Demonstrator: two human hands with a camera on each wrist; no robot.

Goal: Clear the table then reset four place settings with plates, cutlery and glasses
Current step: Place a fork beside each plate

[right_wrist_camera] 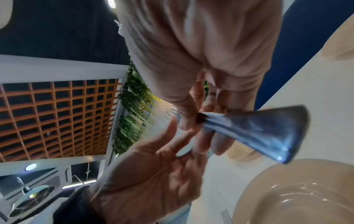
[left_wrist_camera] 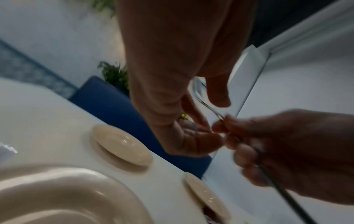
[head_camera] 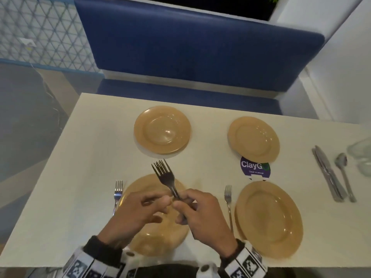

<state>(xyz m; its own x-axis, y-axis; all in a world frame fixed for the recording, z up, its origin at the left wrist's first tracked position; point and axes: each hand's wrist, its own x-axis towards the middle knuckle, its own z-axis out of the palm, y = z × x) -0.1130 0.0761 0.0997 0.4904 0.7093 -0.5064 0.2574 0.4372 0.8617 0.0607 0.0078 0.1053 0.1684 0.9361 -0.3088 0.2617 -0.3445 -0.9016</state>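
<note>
White table [head_camera: 60, 177], blue booth seat [head_camera: 190, 43] at 12 o'clock, lattice wall at 10. Four tan plates [head_camera: 162, 130]; knives and spoon [head_camera: 341, 173] at 3 o'clock. My right hand [head_camera: 202, 213] pinches held forks [head_camera: 165, 176] (tines fanned, shiny steel) above near-left plate; my left hand [head_camera: 138, 209] fingers loosely spread, touching handles.

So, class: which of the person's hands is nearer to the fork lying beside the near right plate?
Right. The right hand is just left of that fork, gripping the held forks. The left hand is farther left, over the near left plate.
</note>
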